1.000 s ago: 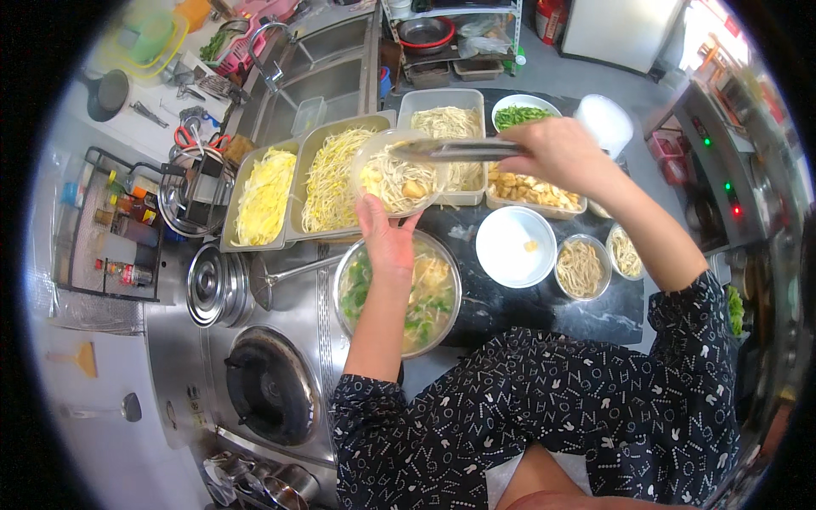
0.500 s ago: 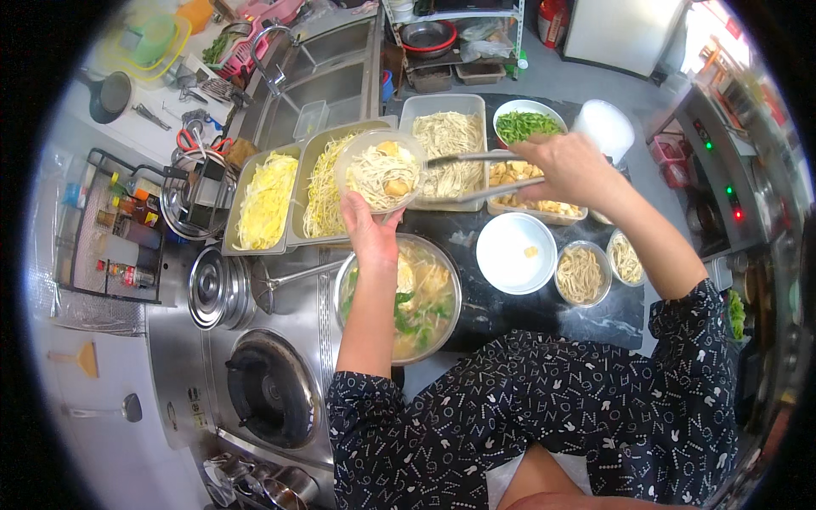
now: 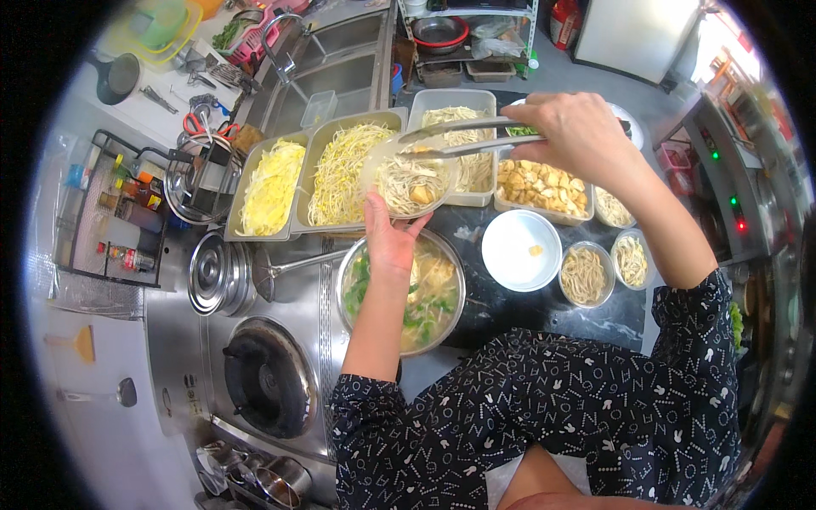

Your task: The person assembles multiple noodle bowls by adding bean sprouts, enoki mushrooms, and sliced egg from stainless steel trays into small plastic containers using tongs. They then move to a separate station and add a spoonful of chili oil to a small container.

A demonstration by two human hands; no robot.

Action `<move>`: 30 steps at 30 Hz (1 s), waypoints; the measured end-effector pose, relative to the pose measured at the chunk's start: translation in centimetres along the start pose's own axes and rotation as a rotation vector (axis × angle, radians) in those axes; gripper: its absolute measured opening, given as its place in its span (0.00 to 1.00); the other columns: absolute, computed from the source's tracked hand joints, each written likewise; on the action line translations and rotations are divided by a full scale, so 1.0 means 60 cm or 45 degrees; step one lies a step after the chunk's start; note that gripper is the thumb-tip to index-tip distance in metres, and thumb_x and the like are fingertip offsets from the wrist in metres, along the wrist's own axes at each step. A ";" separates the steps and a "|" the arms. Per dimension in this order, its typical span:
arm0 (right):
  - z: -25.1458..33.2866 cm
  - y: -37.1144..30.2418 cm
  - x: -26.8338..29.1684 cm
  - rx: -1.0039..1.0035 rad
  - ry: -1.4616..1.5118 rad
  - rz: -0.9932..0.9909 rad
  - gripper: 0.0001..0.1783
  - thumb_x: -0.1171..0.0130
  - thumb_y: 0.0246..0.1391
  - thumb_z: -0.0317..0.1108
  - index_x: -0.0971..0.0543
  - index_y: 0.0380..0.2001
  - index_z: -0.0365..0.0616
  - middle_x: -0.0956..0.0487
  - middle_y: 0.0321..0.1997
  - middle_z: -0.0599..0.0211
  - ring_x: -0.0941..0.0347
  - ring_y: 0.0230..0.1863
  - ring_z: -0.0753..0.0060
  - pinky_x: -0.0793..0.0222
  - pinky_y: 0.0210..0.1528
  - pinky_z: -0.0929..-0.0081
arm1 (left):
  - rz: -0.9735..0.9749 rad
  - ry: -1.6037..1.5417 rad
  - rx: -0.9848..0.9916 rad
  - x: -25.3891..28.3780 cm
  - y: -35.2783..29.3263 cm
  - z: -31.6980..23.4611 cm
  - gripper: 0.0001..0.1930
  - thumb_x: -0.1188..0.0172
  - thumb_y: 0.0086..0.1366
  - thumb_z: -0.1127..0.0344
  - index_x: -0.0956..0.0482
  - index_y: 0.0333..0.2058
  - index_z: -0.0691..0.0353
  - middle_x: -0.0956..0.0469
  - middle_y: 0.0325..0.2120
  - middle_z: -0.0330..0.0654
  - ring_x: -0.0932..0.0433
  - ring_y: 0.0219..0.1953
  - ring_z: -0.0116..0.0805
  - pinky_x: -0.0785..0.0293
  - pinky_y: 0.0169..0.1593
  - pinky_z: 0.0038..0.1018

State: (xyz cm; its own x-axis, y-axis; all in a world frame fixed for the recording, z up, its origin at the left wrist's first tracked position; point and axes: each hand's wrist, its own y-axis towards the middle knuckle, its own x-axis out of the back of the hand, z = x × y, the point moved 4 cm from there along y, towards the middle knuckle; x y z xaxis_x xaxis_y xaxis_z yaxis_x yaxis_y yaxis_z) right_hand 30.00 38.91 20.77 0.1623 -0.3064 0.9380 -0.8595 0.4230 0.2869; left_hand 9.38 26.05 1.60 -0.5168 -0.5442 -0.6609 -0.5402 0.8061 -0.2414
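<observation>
At left hand, clamped on near side: translucent bowl of noodles. Right hand, apart from left, grips metal tongs; their ends, spread beside the bowl in the earlier frame, now reach over it, closer together. Below right hand, dark marbled counter; beyond left, steel sink.

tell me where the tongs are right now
The tongs are in the upper middle of the head view, in the right hand, tips over the clear bowl in the left hand.
</observation>
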 end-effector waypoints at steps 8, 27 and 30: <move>-0.054 -0.042 0.013 -0.109 0.240 0.205 0.28 0.35 0.47 0.59 0.17 0.39 0.45 0.18 0.26 0.57 0.18 0.30 0.57 0.23 0.34 0.61 | 0.075 0.050 -0.027 -0.037 -0.010 0.036 0.33 0.52 0.70 0.43 0.48 0.67 0.51 0.42 0.64 0.45 0.38 0.64 0.50 0.32 0.59 0.55; -0.183 -0.440 -0.099 -0.728 0.791 0.218 0.26 0.39 0.54 0.52 0.21 0.43 0.38 0.21 0.29 0.52 0.23 0.31 0.53 0.30 0.34 0.64 | 0.022 0.548 0.567 0.041 -0.315 0.226 0.25 0.61 0.76 0.56 0.39 0.63 0.68 0.31 0.58 0.46 0.28 0.57 0.33 0.26 0.54 0.28; -0.175 -0.451 -0.108 -0.692 0.744 0.223 0.27 0.37 0.52 0.52 0.21 0.45 0.41 0.19 0.32 0.55 0.21 0.35 0.53 0.28 0.37 0.62 | -0.050 0.657 0.524 0.095 -0.315 0.275 0.23 0.56 0.76 0.57 0.32 0.60 0.67 0.27 0.54 0.43 0.26 0.52 0.28 0.28 0.51 0.23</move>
State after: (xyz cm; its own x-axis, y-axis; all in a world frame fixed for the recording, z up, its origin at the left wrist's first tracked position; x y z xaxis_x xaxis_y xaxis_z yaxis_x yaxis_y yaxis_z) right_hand 57.30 38.43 8.96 0.4030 0.2333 0.8850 -0.5654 0.8238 0.0402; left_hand 27.60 11.55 -9.30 -0.8090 -0.5341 -0.2454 -0.3203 0.7506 -0.5779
